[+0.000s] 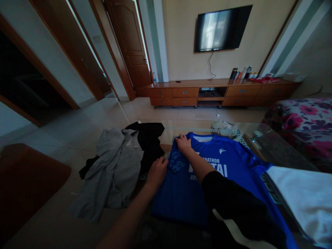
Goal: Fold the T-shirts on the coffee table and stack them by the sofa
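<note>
A blue T-shirt (233,152) with white lettering and a white emblem lies spread out before me. Its left side is folded inward, with the patterned sleeve (178,162) lying over the body. My left hand (157,172) is closed at that folded edge, fingertips curled on the cloth beside the sleeve. Higher up, my right hand (184,143) rests on the shoulder near the collar, its fingers apart and pressed on the fabric. My right forearm crosses over the lettering, hiding part of it.
A grey garment (116,162) and a black one (150,133) lie heaped at left. White cloth (303,193) lies at right, on a glass-topped table (275,145). A brown stool-like block (33,186) stands at far left. Beyond are a low wooden cabinet (184,92) and flowered bedding (306,114).
</note>
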`<action>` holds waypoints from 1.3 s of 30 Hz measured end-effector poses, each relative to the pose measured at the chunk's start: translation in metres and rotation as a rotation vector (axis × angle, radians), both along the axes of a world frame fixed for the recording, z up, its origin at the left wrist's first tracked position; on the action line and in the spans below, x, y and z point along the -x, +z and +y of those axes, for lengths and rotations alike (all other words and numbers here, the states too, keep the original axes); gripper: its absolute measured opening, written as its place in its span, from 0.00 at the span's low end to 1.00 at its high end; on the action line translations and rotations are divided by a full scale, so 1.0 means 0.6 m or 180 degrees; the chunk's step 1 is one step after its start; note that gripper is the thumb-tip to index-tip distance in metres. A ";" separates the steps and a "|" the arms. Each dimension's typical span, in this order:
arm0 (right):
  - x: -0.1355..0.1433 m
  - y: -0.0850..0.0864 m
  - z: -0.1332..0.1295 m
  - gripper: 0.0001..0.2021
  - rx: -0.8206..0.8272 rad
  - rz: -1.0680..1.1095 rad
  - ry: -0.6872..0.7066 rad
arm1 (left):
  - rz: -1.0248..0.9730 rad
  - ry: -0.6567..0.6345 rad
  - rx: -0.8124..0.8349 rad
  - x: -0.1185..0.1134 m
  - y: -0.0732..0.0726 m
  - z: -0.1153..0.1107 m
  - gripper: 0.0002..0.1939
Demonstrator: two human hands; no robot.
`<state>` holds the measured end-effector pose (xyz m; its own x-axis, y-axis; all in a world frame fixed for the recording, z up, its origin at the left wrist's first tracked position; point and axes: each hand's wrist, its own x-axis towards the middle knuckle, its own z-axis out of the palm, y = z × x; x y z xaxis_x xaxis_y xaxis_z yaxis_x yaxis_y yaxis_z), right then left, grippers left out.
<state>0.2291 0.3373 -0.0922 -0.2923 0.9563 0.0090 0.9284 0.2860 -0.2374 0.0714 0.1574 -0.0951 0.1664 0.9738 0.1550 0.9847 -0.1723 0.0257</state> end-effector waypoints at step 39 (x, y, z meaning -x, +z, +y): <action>0.040 -0.033 0.086 0.15 0.0582 0.1732 -0.0791 | -0.0327 0.0453 0.0076 0.016 -0.004 0.011 0.14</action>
<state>0.2049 0.3890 -0.1118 -0.0604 0.9953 -0.0761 0.6943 -0.0129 -0.7196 0.0619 0.1639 -0.0972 0.0112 0.9900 0.1405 0.9911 -0.0296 0.1297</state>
